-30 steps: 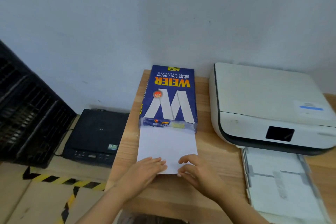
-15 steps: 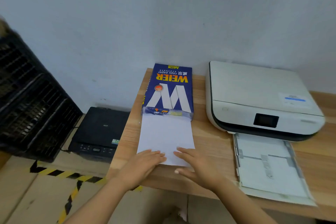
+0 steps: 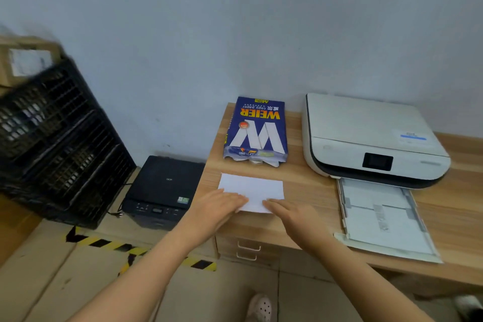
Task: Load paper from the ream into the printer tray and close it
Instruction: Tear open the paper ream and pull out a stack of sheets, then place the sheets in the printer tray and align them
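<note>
A blue ream of copy paper lies flat on the wooden tabletop, its far end near the wall and its torn-open end facing the person. Just in front of that open end, clear of the wrapper, a white stack of paper lies on the tabletop with a strip of bare wood between the two. The left hand rests palm down on the near left corner of the paper, fingers spread flat and reaching toward the middle. The right hand lies flat too, its fingertips on the near right edge of the sheets. The hands are close together without touching, and both are flat and relaxed rather than curled around anything; whether the fingers pinch the paper's near edge underneath cannot be made out. To the right of the ream stands a white printer, lid shut, with a dark screen on its sloping front. Its tray is pulled out toward the person and juts past the front edge of the tabletop; its bed looks pale, and whether any sheets lie in it is hard to judge. Under the tabletop are two drawers with metal handles. On the floor to the left sits a black printer, and beyond it a stack of black crates leans against the wall.
</note>
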Action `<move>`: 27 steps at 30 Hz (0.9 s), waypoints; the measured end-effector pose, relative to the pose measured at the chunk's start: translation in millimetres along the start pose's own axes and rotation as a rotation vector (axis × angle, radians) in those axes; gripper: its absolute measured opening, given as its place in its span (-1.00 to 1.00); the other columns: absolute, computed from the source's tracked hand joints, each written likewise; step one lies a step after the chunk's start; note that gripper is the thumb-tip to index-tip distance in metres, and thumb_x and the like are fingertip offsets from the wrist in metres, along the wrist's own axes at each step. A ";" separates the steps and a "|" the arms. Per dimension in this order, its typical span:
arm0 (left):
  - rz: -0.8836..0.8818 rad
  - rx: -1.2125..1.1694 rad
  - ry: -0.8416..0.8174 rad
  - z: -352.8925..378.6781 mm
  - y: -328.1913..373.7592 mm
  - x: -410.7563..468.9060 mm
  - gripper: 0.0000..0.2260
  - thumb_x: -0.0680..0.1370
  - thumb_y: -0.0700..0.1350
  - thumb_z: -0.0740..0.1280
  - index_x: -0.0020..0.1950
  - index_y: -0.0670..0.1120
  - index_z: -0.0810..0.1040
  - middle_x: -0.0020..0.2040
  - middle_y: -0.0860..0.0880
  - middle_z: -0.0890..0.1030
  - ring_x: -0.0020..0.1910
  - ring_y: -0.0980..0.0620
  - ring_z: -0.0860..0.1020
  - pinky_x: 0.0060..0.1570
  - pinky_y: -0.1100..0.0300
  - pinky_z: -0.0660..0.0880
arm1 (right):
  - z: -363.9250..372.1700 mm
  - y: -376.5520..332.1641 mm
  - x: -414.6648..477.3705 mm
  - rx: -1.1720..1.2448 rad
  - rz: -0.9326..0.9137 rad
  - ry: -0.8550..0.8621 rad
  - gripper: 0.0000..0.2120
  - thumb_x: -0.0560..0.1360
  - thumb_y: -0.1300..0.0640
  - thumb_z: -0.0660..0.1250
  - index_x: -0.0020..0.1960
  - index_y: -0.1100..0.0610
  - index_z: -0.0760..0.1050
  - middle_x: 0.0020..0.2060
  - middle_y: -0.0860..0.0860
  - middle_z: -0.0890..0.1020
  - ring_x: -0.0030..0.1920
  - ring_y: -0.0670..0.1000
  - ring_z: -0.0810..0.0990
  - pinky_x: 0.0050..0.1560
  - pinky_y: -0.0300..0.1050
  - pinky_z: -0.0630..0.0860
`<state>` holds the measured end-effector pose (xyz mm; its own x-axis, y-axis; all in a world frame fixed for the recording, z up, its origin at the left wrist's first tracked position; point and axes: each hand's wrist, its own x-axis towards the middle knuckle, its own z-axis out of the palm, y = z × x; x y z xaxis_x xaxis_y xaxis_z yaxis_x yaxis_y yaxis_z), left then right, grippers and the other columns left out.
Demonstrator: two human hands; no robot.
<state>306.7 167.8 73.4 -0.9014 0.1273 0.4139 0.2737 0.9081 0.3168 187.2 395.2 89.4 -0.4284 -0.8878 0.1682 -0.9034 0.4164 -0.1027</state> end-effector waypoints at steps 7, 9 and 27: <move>0.040 0.026 0.178 -68.3 23.6 52.7 -0.75 0.61 0.01 0.19 0.18 -0.03 0.55 0.05 0.01 0.67 -0.01 0.05 0.61 -0.09 0.17 0.55 | -93.9 -0.3 12.8 -0.104 0.013 0.179 -0.54 0.32 0.26 0.51 0.18 0.06 0.52 -0.02 0.04 0.71 -0.14 0.08 0.69 -0.33 -0.09 0.60; -0.059 -0.058 0.262 -88.6 38.9 72.4 -0.71 0.58 0.10 0.20 0.16 0.00 0.58 0.04 0.07 0.67 -0.03 0.12 0.60 -0.11 0.27 0.52 | -129.7 3.3 12.2 -0.073 0.040 0.229 -0.65 0.40 0.18 0.43 0.17 0.02 0.53 -0.06 0.00 0.71 -0.15 0.09 0.69 -0.33 -0.12 0.55; -0.280 -0.771 0.283 -53.7 145.9 182.0 -0.28 0.50 -0.20 0.41 0.41 0.36 0.10 0.09 0.29 0.53 -0.04 0.24 0.59 -0.22 0.36 0.53 | -272.7 139.4 -49.3 0.633 0.487 0.646 -0.72 0.31 0.13 0.55 -0.02 -0.05 0.61 -0.13 -0.24 0.64 -0.08 -0.22 0.58 -0.12 -0.31 0.50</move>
<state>200.6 302.1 240.8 -0.8801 -0.2576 0.3988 0.2979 0.3545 0.8864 76.7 550.5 334.1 -0.8440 -0.2974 0.4464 -0.5319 0.3571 -0.7679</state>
